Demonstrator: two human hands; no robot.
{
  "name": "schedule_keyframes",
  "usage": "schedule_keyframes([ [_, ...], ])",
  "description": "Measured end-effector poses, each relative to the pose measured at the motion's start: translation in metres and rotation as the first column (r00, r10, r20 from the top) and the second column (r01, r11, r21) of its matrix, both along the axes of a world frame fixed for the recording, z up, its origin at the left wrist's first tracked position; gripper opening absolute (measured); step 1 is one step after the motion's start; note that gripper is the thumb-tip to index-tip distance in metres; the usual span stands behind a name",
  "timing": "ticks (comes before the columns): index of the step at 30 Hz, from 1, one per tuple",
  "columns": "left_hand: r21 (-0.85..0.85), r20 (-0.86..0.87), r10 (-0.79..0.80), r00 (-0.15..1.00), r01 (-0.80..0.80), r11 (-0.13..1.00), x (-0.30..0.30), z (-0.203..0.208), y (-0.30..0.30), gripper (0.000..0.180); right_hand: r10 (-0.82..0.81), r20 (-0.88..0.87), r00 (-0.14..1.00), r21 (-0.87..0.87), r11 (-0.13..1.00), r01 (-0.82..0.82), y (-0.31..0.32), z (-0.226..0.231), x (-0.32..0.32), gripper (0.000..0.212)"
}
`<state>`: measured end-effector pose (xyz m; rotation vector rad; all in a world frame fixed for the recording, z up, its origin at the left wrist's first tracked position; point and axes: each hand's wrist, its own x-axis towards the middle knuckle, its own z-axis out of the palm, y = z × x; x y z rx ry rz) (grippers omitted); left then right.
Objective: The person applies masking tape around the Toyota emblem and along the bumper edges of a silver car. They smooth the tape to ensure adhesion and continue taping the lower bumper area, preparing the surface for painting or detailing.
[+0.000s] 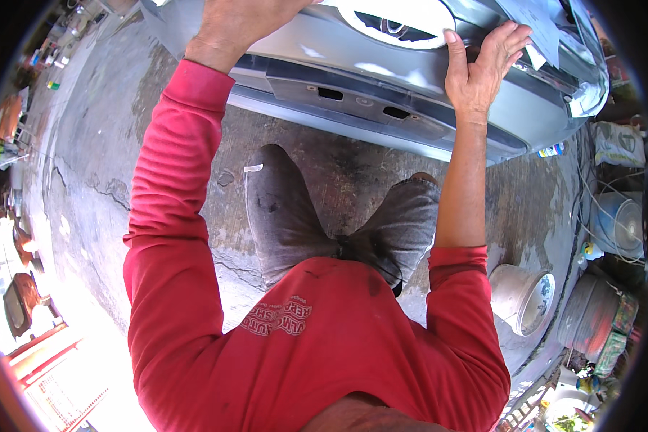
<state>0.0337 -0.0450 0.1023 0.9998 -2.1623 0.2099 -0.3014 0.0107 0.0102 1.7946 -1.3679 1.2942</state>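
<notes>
A silver-grey car body panel (410,79) spans the top of the head view. On it lies a white oval piece (360,21), with a dark gap and a ring-shaped emblem (394,29) inside it. My right hand (482,65) rests open on the panel, its thumb against the oval's right edge and its fingers stretched toward some pale sheets (536,29). At the upper left my left hand (245,25) reaches over the panel. Its fingers run mostly out of the picture, so their closure is hidden. Below, the panel has two dark rectangular slots (330,94).
My knees are bent below the car, over stained concrete floor (93,151). To the right stand a whitish bucket (507,295), a blue-and-white container (615,223), a filled sack (615,144) and loose cables (590,194). Red furniture (43,353) stands at the lower left.
</notes>
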Motion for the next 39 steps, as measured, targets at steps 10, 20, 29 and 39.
schedule_keyframes([
  [10,-0.057,0.017,-0.003,1.0,0.004,0.998,-0.001,-0.003,-0.008,0.024,0.008,0.077,0.997,-0.003,1.0,-0.008,0.016,0.002,0.106,0.105],
  [20,-0.094,-0.04,-0.071,0.997,0.067,0.993,0.004,-0.005,-0.009,0.023,-0.266,0.042,0.963,-0.041,0.963,0.267,-0.037,0.004,0.146,0.094],
  [29,0.157,-0.33,-0.011,0.944,0.066,0.985,-0.002,-0.022,0.028,0.015,-0.32,0.017,0.947,-0.042,0.946,0.32,-0.033,0.005,0.149,0.094],
  [39,0.616,-0.426,0.102,0.899,0.205,0.76,0.031,-0.15,0.105,0.026,-0.161,0.083,0.984,-0.014,0.987,0.162,-0.027,0.009,0.144,0.11],
])
